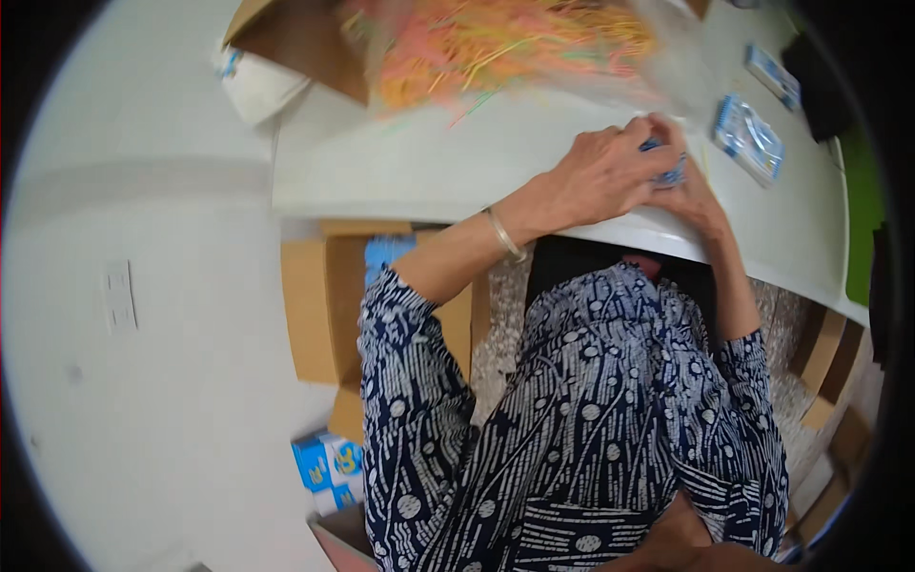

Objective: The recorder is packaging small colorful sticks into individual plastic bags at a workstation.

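Near the front edge of the white table, both hands come together around a small blue-and-white packet (675,175). My left hand (615,173), with a bangle on its wrist, curls its fingers over the packet from the left. From the right, my right hand (694,198) grips the same packet, its fingers partly hidden behind the left ones. Most of the packet is covered by fingers, and its contents cannot be made out. Just beyond the hands lies a heap of thin orange, pink, yellow and green strands (515,48) in clear plastic, blurred.
Two blue-and-white packs lie at the table's right, a nearer one (750,139) and a farther one (774,76). A brown carton (300,43) stands at the far left of the table (381,172). An open cardboard box (310,310) sits below, beside my left arm, near blue-and-white boxes (329,465).
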Tool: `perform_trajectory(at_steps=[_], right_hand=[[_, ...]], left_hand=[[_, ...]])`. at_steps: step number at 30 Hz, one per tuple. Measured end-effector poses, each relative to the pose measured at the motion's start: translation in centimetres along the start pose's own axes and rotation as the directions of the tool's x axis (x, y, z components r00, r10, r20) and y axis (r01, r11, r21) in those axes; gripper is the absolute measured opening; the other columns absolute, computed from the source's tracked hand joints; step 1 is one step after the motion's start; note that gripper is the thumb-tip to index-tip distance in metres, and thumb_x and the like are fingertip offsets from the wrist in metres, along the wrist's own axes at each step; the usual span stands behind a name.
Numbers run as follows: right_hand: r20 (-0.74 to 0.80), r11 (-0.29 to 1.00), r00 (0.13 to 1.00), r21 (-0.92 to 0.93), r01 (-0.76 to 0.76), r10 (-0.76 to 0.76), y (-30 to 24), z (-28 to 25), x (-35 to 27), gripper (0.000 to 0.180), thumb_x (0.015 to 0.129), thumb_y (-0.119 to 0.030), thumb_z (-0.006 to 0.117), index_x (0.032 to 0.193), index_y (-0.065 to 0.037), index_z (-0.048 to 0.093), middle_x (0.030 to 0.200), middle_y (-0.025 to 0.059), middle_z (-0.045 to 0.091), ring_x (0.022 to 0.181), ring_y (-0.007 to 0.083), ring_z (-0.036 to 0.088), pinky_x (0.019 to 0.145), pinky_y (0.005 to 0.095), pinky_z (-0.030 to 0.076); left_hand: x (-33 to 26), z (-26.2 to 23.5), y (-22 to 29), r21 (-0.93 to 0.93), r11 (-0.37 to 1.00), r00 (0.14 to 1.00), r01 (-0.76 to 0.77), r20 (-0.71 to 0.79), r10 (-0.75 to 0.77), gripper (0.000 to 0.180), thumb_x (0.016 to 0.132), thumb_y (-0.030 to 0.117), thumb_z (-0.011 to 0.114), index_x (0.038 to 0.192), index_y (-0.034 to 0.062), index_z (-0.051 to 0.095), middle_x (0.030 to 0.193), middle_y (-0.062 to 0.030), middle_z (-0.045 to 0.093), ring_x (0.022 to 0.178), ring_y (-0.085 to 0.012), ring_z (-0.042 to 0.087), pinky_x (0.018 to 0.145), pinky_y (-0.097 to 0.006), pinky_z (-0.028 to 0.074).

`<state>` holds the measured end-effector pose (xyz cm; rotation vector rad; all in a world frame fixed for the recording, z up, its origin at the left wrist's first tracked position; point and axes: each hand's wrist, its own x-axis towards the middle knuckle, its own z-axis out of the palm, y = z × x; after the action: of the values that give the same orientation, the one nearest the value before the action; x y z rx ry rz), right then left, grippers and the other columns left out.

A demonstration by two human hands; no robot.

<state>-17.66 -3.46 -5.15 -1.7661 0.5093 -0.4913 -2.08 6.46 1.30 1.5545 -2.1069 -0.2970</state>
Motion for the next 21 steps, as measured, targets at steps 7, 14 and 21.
perform_trajectory(at_steps=[7, 14, 21], right_hand=[[0.084, 0.990, 0.991, -0.087, 0.110, -0.103, 0.7, -0.6, -0.4, 0.100, 0.061, -0.025, 0.080, 0.141, -0.005, 0.024, 0.127, 0.0151, 0.048, 0.121, 0.0265, 0.043, 0.108, 0.0374, 0.023], [0.090, 0.976, 0.989, -0.175, 0.128, -0.113, 0.5, -0.5, -0.8, 0.083, 0.072, -0.020, 0.071, 0.141, -0.004, 0.027, 0.129, 0.0162, 0.049, 0.122, 0.0255, 0.042, 0.108, 0.0372, 0.024], [0.070, 0.978, 0.996, -0.198, 0.064, -0.052, 0.3, -0.4, -0.2, 0.076, 0.077, -0.019, 0.068, 0.139, -0.003, 0.029, 0.128, 0.0159, 0.050, 0.121, 0.0250, 0.043, 0.107, 0.0372, 0.026]], left_hand=[[-12.8, -10.9, -1.4, -0.139, 0.921, 0.837, 0.363, -0.386, -0.388, 0.043, 0.077, 0.021, 0.070, 0.113, 0.0020, 0.056, 0.100, -0.0160, 0.063, 0.090, -0.0278, 0.062, 0.079, -0.033, 0.049], [-37.8, -11.6, -1.3, -0.095, 0.345, 0.298, 0.934, -0.326, -0.897, 0.044, 0.078, 0.019, 0.069, 0.115, 0.0024, 0.054, 0.097, -0.0161, 0.063, 0.087, -0.0283, 0.061, 0.077, -0.036, 0.048], [-51.9, 1.1, -0.9, 0.056, 0.276, 0.281, 0.960, -0.234, -0.931, 0.044, 0.073, 0.018, 0.073, 0.109, -0.0010, 0.054, 0.090, -0.0203, 0.064, 0.082, -0.0333, 0.063, 0.071, -0.038, 0.049]])
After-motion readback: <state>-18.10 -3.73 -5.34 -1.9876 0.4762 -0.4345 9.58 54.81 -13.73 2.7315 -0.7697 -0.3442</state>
